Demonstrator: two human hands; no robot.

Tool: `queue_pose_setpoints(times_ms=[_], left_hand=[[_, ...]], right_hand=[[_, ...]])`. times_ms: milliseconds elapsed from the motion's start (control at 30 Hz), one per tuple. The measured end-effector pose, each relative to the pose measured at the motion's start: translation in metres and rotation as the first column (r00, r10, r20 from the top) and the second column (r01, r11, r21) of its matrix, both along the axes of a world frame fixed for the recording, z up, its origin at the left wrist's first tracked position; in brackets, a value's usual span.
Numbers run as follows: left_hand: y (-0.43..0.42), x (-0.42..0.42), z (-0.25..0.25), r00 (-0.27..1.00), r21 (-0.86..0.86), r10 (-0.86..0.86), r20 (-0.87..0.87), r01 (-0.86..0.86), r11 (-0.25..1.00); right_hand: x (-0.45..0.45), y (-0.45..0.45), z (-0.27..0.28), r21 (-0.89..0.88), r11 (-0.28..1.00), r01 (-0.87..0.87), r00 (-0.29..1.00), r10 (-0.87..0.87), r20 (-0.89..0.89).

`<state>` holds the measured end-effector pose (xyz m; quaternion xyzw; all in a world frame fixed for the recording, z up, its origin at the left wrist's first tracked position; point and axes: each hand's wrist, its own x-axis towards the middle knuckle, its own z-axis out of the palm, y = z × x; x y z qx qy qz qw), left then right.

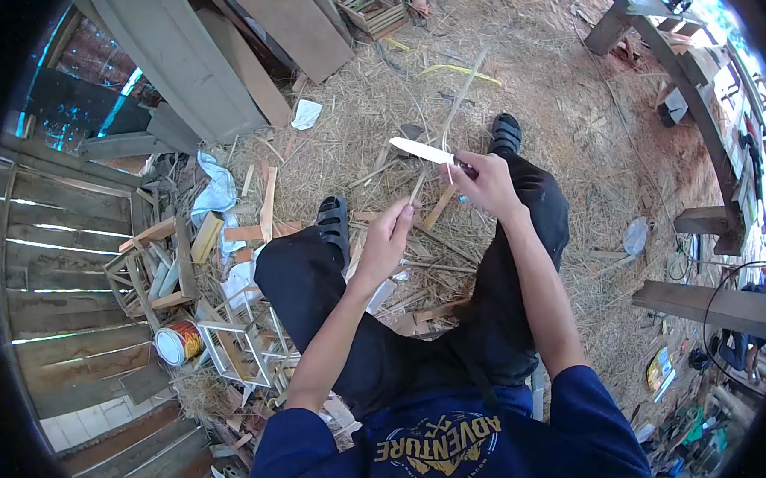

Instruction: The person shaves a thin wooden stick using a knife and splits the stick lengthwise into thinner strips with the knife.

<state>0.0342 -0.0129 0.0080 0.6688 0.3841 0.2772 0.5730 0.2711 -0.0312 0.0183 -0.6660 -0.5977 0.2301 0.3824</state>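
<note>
Right hand (488,183) clamped on the knife (431,154), blade (413,148) crossing the thin strip (464,96); left hand (385,241) pinches the strip's near part between the knees (293,258). If so slender a strip flexes, the blade could skid toward the left hand.

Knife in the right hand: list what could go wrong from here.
1. The knife in the right hand lies close to the thin strip that the left hand grips; a slip could perhaps cut those fingers.
2. The strip's long far end looks unsupported, so it might bend or swing under pressure.
3. If dropped, the knife could land near the strapped sandals.
</note>
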Motion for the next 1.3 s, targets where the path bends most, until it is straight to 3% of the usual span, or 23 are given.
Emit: queue_pose_setpoints(times_ms=[67, 200, 367, 433, 500, 600, 767, 833, 867, 900, 933, 1033, 1200, 1267, 1300], left_hand=[[-0.001, -0.003, -0.014, 1.0, 0.027, 0.0, -0.021, 0.001, 1.0], [0.002, -0.001, -0.026, 0.999, -0.008, 0.046, 0.013, -0.046, 0.999], [0.005, -0.002, -0.032, 0.99, -0.1, 0.138, 0.008, -0.136, 0.986], [0.009, -0.003, -0.029, 0.986, -0.014, 0.161, 0.033, -0.161, 0.987], [0.016, -0.006, -0.029, 0.987, 0.03, 0.153, 0.052, -0.155, 0.987], [0.013, -0.008, -0.029, 0.979, -0.156, 0.173, 0.108, -0.155, 0.976], [0.009, -0.01, -0.02, 0.995, -0.006, 0.103, 0.011, -0.103, 0.995], [0.006, -0.01, -0.008, 0.991, -0.007, 0.127, 0.035, -0.127, 0.992], [0.001, -0.012, -0.003, 0.995, -0.085, 0.099, 0.031, -0.097, 0.992], [-0.006, -0.017, 0.001, 0.997, -0.163, 0.073, 0.03, -0.067, 0.984], [-0.009, -0.021, 0.003, 0.999, -0.237, 0.045, 0.028, -0.037, 0.971], [-0.004, -0.022, -0.008, 0.996, 0.009, 0.074, -0.058, -0.074, 0.997], [0.004, -0.018, -0.012, 0.997, 0.0, 0.057, -0.058, -0.058, 0.998], [0.008, -0.014, -0.019, 0.996, 0.089, 0.079, -0.03, -0.076, 0.993], [0.01, -0.013, -0.021, 0.995, 0.049, 0.079, -0.061, -0.077, 0.996]], right_hand=[[0.003, -0.002, 0.001, -0.006, 1.0, -0.029, 0.992, 0.029, 0.122], [-0.013, -0.005, -0.007, -0.078, 0.983, -0.167, 0.965, 0.179, 0.19], [-0.039, 0.003, -0.02, 0.018, 0.95, -0.313, 0.937, 0.306, 0.168], [-0.041, 0.011, -0.016, 0.045, 0.947, -0.318, 0.936, 0.306, 0.174], [-0.043, 0.014, -0.012, 0.073, 0.946, -0.315, 0.937, 0.298, 0.181], [-0.041, 0.015, -0.009, 0.109, 0.95, -0.292, 0.946, 0.269, 0.181], [-0.028, 0.006, -0.007, 0.037, 0.972, -0.232, 0.946, 0.217, 0.243], [-0.019, 0.008, -0.009, 0.075, 0.997, -0.035, 0.997, 0.029, 0.077], [-0.01, 0.01, -0.01, 0.083, 0.994, 0.068, 0.998, -0.068, -0.008], [0.011, 0.015, -0.002, 0.049, 0.992, 0.118, 0.977, -0.124, 0.173], [0.012, 0.015, 0.012, 0.028, 0.995, 0.093, 0.953, -0.097, 0.288], [0.01, 0.011, -0.004, 0.0, 0.997, 0.078, 0.972, -0.076, 0.222], [0.012, 0.006, -0.011, -0.125, 0.988, 0.092, 0.992, -0.079, 0.102], [-0.002, 0.008, -0.01, -0.08, 0.997, -0.016, 0.994, 0.025, 0.104], [-0.01, 0.011, -0.013, -0.063, 0.995, -0.071, 0.99, 0.078, 0.116]])
